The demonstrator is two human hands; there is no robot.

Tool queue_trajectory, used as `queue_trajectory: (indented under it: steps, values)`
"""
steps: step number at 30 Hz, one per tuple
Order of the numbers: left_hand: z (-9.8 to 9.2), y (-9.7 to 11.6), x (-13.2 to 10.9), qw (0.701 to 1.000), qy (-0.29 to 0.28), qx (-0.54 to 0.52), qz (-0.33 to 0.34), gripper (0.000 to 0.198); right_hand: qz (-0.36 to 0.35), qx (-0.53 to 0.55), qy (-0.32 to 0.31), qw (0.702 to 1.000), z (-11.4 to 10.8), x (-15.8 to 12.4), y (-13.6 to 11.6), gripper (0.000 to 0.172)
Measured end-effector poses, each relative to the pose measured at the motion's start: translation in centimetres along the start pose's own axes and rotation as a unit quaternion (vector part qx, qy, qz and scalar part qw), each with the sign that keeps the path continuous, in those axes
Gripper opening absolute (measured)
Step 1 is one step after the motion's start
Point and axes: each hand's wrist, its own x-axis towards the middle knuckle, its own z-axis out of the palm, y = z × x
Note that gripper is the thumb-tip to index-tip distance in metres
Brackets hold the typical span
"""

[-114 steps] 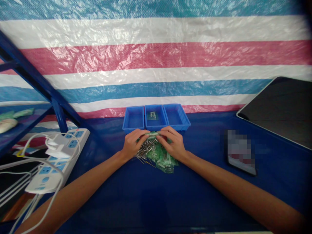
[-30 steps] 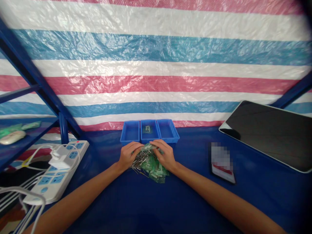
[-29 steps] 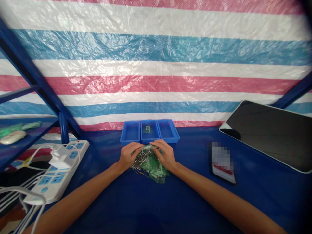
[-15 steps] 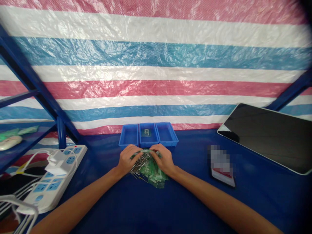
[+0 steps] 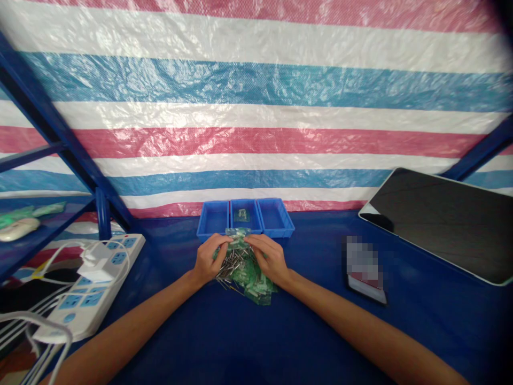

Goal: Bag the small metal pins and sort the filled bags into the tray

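Observation:
Between my two hands is a small clear, greenish plastic bag (image 5: 238,233), raised over a heap on the blue table. My left hand (image 5: 208,259) pinches the bag's left side between thumb and fingers. On the other side, my right hand (image 5: 271,260) has its fingertips closed on the bag's right edge. Beneath them lie many thin metal pins or rods (image 5: 231,266), loose and crossing each other. More crumpled green plastic bags (image 5: 250,275) spread over the right of the heap. What the bags contain is too small to make out.
Three joined blue bins (image 5: 215,233) stand just beyond my hands; the middle one contains a small clear packet (image 5: 241,215). At left is a white power strip (image 5: 96,313) with cables. Rightward lie a phone-like object (image 5: 366,291), partly blurred, and a dark-screened panel (image 5: 444,224).
The small bag has come up into view between my fingertips, above the heap. Both hands have shifted slightly, and the camera view has moved a little.

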Motion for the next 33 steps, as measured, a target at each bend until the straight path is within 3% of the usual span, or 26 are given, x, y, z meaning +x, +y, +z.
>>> queue_trajectory:
  steps: [9,16,21,26,30,33]
  values:
    - [0.3,-0.2,0.3,1.000,-0.011,0.009,0.021,0.019,0.019,0.001,0.034,0.999,0.1,0.2,-0.1,0.019]
    - [0.2,-0.2,0.3,1.000,0.006,0.011,0.026,0.020,0.014,-0.015,0.031,0.999,0.4,0.1,0.3,0.021]
    - [0.2,-0.2,0.1,1.000,0.015,0.012,0.004,0.032,0.009,-0.026,0.024,0.999,0.0,0.7,-0.3,0.023]
    - [0.4,-0.2,0.1,0.999,0.035,-0.026,-0.030,0.045,0.070,-0.026,0.085,0.994,-0.9,1.7,-0.9,0.021]
    - [0.6,-0.3,0.2,0.998,0.036,-0.041,-0.036,0.037,0.128,-0.033,0.133,0.982,-1.3,2.3,-0.2,0.024]
    - [0.6,-0.4,0.2,0.998,0.031,-0.039,-0.043,0.032,0.154,-0.045,0.131,0.978,-1.4,2.7,0.4,0.027]
